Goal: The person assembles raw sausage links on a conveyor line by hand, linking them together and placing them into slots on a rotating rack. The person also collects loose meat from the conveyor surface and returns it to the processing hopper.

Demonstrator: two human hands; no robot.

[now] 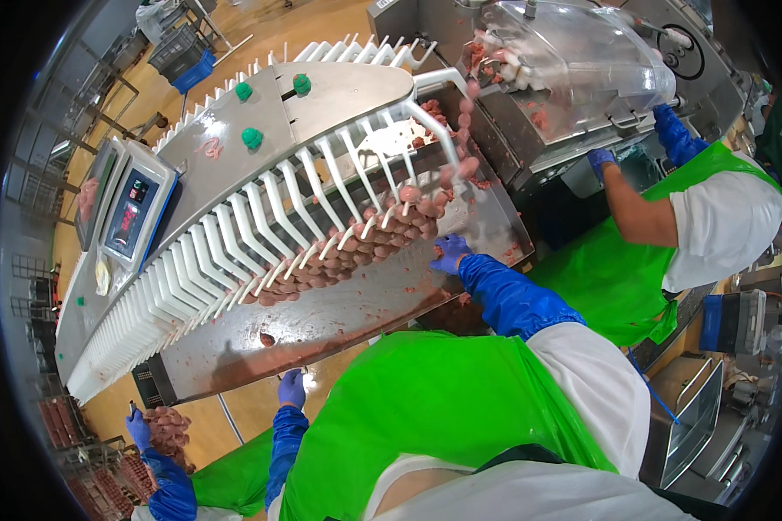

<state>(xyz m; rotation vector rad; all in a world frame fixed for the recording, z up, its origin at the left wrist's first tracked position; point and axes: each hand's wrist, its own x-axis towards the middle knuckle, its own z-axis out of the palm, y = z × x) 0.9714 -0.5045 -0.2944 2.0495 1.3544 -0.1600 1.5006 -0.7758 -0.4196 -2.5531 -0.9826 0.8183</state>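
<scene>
My right hand (451,253), in a purple glove and blue sleeve cover, hovers over the metal trough (391,303), its fingers apart and slightly curved. Close to its fingertips hang bunched links of raw sausage (369,244) on the white hooks (297,192) of a long conveyor. One sausage strand (466,122) drapes from the hook at the conveyor's rounded end. My left hand (292,389) is closed near the trough's front edge. Something thin and metallic shows at its fingers, too small to name.
A scale (131,214) and green knobs (251,138) sit on the conveyor top. On the right a co-worker in a green apron (621,252) handles a machine with a clear cover (573,65). Another person's gloved hand (137,429) is beside hanging sausages (167,431) at lower left.
</scene>
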